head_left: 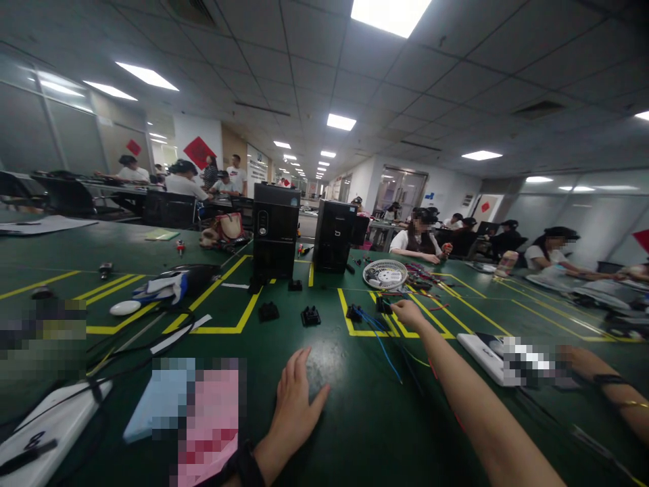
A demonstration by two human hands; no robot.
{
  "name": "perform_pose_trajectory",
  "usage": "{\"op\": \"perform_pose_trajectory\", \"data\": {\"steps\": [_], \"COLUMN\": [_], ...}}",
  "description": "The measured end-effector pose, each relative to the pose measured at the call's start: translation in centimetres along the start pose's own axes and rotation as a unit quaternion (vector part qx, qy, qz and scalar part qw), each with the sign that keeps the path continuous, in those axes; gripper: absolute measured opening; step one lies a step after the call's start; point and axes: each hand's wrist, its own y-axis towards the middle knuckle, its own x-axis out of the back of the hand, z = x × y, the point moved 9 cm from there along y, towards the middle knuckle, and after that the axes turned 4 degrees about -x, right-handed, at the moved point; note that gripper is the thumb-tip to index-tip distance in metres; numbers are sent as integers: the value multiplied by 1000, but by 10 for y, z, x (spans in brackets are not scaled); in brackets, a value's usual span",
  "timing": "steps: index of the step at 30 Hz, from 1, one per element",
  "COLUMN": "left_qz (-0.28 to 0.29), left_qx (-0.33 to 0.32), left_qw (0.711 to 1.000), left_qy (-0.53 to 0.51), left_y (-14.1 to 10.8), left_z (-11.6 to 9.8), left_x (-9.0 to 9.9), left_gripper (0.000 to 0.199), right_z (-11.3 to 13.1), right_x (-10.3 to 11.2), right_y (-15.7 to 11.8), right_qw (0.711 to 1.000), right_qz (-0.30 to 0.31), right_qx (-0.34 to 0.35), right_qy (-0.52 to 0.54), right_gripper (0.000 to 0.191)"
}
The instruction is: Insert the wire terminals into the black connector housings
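The left hand [299,399] lies open and empty on the green desk [359,433]; the right hand [408,314], its grip unclear, reaches a black connector [384,306], whose blue wires [380,345] trail back toward the person.

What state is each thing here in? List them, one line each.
Left hand: open, resting on green mat
Right hand: reaching to black connector, contact unclear
Blue wires: loose on the mat
Black computer tower: upright
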Motion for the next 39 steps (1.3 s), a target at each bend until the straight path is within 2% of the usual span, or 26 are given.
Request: {"op": "perform_pose_trajectory", "data": {"steps": [3, 6, 9, 12, 14, 16, 19, 21, 23, 26, 28, 29, 31, 34, 37, 39], "left_qz": [16, 49, 61, 63, 65, 67, 68, 65, 59, 49, 41, 37, 30, 44, 74, 64], "left_qx": [11, 17, 19, 26, 27, 26, 24, 23, 22, 19, 12, 7, -4, -50, -123, -143], "left_qw": [1000, 999, 998, 998, 998, 997, 997, 998, 998, 998, 998, 998, 997, 992, 975, 970], "left_qy": [6, 14, 12, 9, 7, 3, -5, -10, -17, -31, -44, -52, -65, -106, -168, -185], "left_y": [0, 1, 2, 2, 2, 2, 1, 1, 1, 3, 5, 5, 5, 1, -6, -8], "left_z": [-2, -5, -7, -6, -6, -7, -9, -10, -11, -12, -13, -14, -16, -26, -43, -46], "left_x": [2, 2, 4, 5, 5, 6, 7, 9, 10, 12, 13, 14, 16, 15, 11, 10], "left_gripper": [59, 56, 55, 54, 52, 51, 50, 49, 47, 43, 40, 39, 39, 48, 72, 86], "right_z": [-6, -7, -3, 5, 14, 26, 45, 60, 67, 65, 66, 67, 74, 79, 73, 65], "right_x": [37, 80, 123, 162, 182, 194, 196, 186, 172, 140, 111, 94, 58, -1, -57, -88], "right_y": [-1, -13, -36, -69, -94, -123, -162, -182, -195, -202, -205, -208, -217, -234, -241, -242], "right_qw": [992, 960, 900, 820, 774, 741, 731, 740, 752, 790, 813, 815, 795, 738, 707, 708], "right_qz": [-87, -179, -253, -309, -312, -296, -238, -162, -109, -36, 42, 91, 202, 350, 415, 438], "right_qx": [-1, 19, 55, 114, 165, 220, 274, 307, 303, 237, 185, 166, 142, 83, 15, -18], "right_qy": [96, 216, 350, 468, 526, 561, 578, 576, 575, 564, 550, 547, 554, 571, 573, 554], "right_gripper": [20, 20, 18, 10, 6, 8, 12, 15, 19, 25, 26, 25, 21, 18, 25, 30]}}
